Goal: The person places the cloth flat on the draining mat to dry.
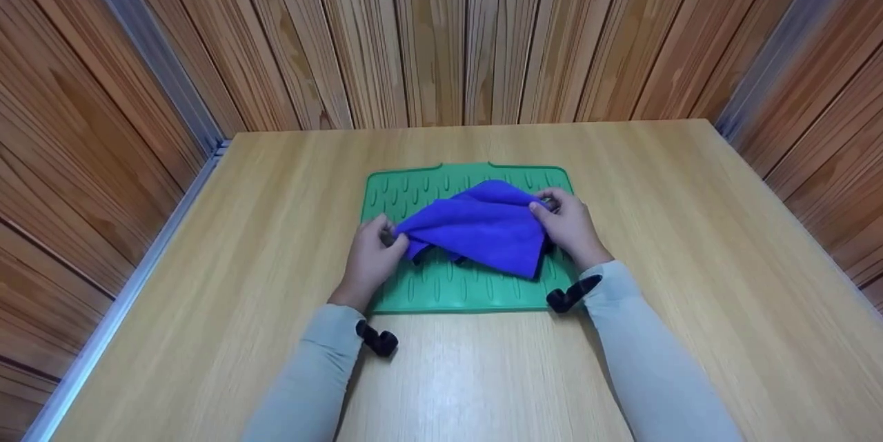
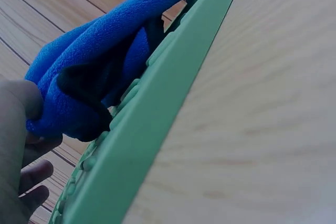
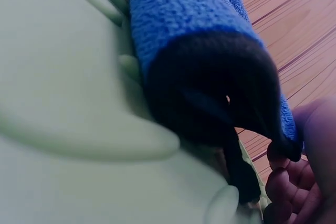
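Plank walls [image 1: 428, 35]: reddish-brown boards with dark grain and straight seams filled the top and both sides of the head view.
Tabletop [image 1: 441, 366]: pale, smooth-looking wood grain ran across the middle and bottom of the frame.
Green mat [image 1: 455, 294]: it lay flat at the centre, roughly rectangular, with a rim, a raised tab along its top edge and rows of slim, rounded ridges.
Blue cloth, place and progress [image 1: 483, 228]: it was over the mat, mid-frame. Judged from its lie, the handling was partway: both ends were taken up, while spreading it flat or folding it neatly was not yet done. How much of it rested on the ridges could not be told.
Blue cloth, make: soft, plush pile, slumped into loose diagonal folds, with a pointed corner hanging at lower right; black showed along the edges and underneath.
Left hand [image 1: 372, 256]: at the cloth's left end, thumb and forefinger pinched it, the other fingers standing off.
Right hand [image 1: 569, 221]: at the upper right end, thumb and fingertips pinched the cloth's edge, fingers bent.
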A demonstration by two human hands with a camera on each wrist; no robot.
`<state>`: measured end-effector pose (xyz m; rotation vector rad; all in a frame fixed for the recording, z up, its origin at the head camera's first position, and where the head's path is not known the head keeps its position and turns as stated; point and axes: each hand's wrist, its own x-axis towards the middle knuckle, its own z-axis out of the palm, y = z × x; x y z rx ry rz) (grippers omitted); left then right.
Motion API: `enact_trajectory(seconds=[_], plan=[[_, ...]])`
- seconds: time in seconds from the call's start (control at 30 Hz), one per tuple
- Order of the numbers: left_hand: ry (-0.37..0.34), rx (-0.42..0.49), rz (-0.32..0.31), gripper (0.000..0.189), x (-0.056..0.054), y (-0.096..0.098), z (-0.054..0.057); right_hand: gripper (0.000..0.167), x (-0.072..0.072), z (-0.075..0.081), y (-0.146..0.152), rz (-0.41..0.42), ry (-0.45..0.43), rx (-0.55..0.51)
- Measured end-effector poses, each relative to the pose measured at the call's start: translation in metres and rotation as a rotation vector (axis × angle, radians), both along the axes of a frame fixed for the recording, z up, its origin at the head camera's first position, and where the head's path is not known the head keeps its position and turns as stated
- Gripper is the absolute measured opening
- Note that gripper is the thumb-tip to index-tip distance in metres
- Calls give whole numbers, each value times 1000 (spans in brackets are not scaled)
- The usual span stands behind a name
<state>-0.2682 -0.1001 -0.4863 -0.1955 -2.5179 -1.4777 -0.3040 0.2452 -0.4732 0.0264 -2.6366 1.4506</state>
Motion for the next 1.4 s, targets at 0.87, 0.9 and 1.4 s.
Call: enact_trajectory(seconds=[0.87, 0.9, 1.4], plan=[[-50, -39, -72, 27, -3, 0, -2, 25, -1, -4, 0, 52, 18, 11], [-51, -38, -71, 27, -3, 0, -2, 25, -1, -4, -1, 54, 18, 12], [-69, -89, -71, 32, -6, 2, -4, 27, 0, -3, -1, 67, 0, 34]])
